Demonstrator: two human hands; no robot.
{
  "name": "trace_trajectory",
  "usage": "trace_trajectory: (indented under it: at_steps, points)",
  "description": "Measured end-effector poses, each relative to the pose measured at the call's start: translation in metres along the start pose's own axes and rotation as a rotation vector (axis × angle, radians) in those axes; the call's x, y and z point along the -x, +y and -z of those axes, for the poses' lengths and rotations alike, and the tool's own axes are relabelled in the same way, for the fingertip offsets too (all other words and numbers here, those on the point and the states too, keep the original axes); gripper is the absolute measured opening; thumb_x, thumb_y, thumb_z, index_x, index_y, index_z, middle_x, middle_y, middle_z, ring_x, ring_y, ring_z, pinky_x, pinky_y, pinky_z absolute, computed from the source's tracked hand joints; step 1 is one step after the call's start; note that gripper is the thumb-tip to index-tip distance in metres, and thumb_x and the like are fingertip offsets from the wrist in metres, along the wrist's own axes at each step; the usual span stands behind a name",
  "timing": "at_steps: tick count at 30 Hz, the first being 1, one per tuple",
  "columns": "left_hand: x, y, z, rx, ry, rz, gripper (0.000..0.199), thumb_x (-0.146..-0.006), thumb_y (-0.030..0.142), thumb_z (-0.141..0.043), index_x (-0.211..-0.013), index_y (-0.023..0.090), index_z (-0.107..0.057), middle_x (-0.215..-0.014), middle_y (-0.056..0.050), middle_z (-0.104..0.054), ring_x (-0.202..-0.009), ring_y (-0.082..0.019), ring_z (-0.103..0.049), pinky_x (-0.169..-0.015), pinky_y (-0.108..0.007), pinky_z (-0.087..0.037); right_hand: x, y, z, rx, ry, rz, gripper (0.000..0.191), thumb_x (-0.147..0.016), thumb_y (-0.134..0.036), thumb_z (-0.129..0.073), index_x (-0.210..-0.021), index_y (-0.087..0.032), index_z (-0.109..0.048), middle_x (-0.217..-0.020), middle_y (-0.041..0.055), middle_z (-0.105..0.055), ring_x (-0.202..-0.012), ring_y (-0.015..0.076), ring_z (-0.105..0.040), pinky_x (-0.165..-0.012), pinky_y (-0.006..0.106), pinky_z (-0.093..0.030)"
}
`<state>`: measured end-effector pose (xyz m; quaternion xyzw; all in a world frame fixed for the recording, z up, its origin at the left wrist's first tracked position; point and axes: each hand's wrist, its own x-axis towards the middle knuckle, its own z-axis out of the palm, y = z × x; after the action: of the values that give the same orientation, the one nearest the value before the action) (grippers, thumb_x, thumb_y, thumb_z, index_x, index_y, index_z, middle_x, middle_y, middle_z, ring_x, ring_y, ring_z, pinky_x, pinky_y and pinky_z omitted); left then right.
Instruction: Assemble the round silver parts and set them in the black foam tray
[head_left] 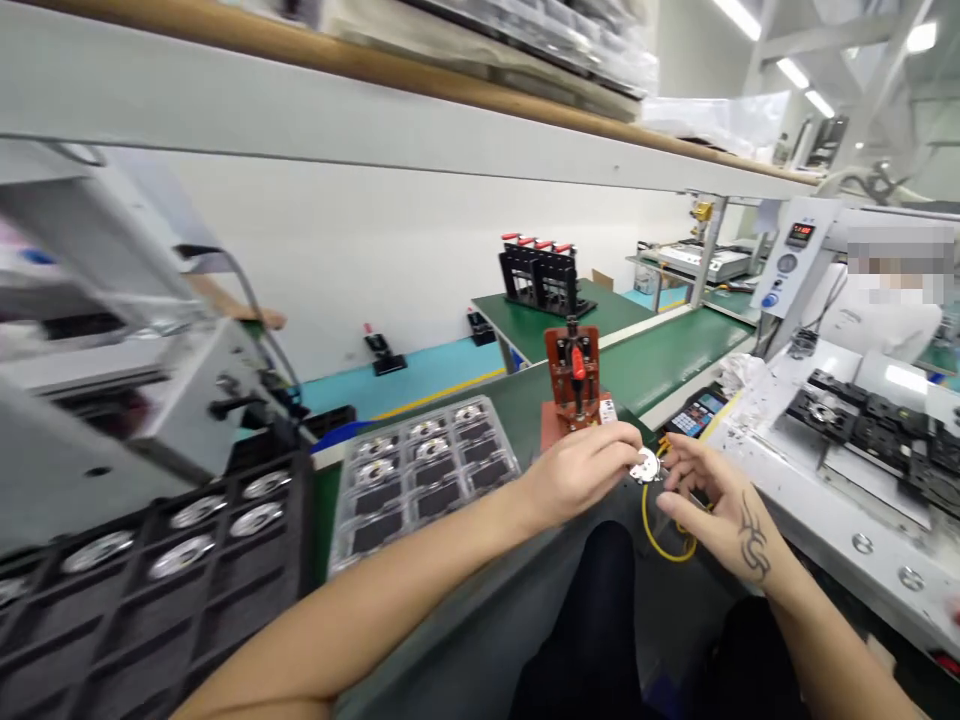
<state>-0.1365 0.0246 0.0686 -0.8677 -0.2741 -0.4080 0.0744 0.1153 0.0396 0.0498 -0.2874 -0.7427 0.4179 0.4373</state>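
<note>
A small round metal part (pixel 645 466) is pinched at its left edge by the fingers of my left hand (pixel 589 468). Just right of the part is my right hand (pixel 709 495), its fingers apart and slightly curled, with nothing visible between them. Behind my left hand stands a reddish-brown clamp fixture (pixel 574 375) with a red handle. To the left of it lies a clear plastic tray (pixel 491 410) with several metal parts in some of its compartments.
A black tray (pixel 304 520) with round metal discs fills the lower left. At the right is a white machine (pixel 832 520) with black fixtures. A yellow cable (pixel 660 548) loops below my hands. A long shelf (pixel 375 130) crosses above. Another person's hand (pixel 259 317) shows behind the left machine.
</note>
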Motion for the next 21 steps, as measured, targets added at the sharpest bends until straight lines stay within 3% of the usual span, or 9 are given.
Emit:
trace_trajectory:
  at_steps: [6,12,15,18,21]
  points:
    - [-0.047,0.017,-0.040,0.028,0.039,-0.173,0.017,-0.108,0.015,-0.054,-0.120,0.021,-0.064,-0.111,-0.012,-0.076,-0.099,-0.022,-0.076,-0.086,-0.031,-0.063,0.014,-0.007,0.033,0.097,0.049,0.000,0.038,-0.093,-0.044,-0.081,-0.125,-0.026,-0.071,-0.097,0.0032,-0.067,-0.070,0.0159,-0.061,-0.067,0.033,-0.057]
    - [-0.085,0.022,-0.089,0.214,-0.013,-0.194,0.026,-0.105,0.009,-0.051,-0.125,0.023,-0.061,-0.117,-0.011,-0.072,-0.108,-0.023,-0.073,-0.095,-0.035,-0.062,0.038,-0.004,0.077,0.176,0.221,-0.043,0.035,-0.088,-0.040,-0.083,-0.117,-0.024,-0.072,-0.085,-0.0002,-0.066,-0.066,0.0158,-0.060,-0.065,0.032,-0.055]
    - [-0.120,0.009,-0.120,0.334,-0.052,-0.052,0.040,-0.104,0.017,-0.057,-0.143,0.025,-0.053,-0.134,-0.015,-0.066,-0.124,-0.027,-0.067,-0.106,-0.043,-0.058,0.052,-0.007,0.112,0.327,0.387,-0.107,0.035,-0.084,-0.040,-0.083,-0.113,-0.022,-0.072,-0.079,-0.0003,-0.064,-0.067,0.0171,-0.059,-0.065,0.033,-0.054]
    - [-0.172,-0.019,-0.156,0.353,-0.139,0.077,0.048,-0.102,0.027,-0.064,-0.148,0.023,-0.052,-0.141,-0.017,-0.062,-0.134,-0.032,-0.061,-0.114,-0.051,-0.052,0.067,-0.017,0.146,0.452,0.519,-0.165,0.038,-0.084,-0.044,-0.082,-0.112,-0.020,-0.073,-0.074,-0.0009,-0.061,-0.066,0.0178,-0.058,-0.064,0.033,-0.052]
    - [-0.223,-0.049,-0.191,0.320,-0.447,0.177,0.062,-0.095,0.034,-0.072,-0.152,0.018,-0.053,-0.158,-0.020,-0.055,-0.150,-0.037,-0.049,-0.125,-0.054,-0.039,0.085,-0.031,0.168,0.524,0.580,-0.195,0.039,-0.086,-0.047,-0.081,-0.114,-0.020,-0.073,-0.074,-0.0008,-0.061,-0.067,0.0185,-0.058,-0.064,0.033,-0.052]
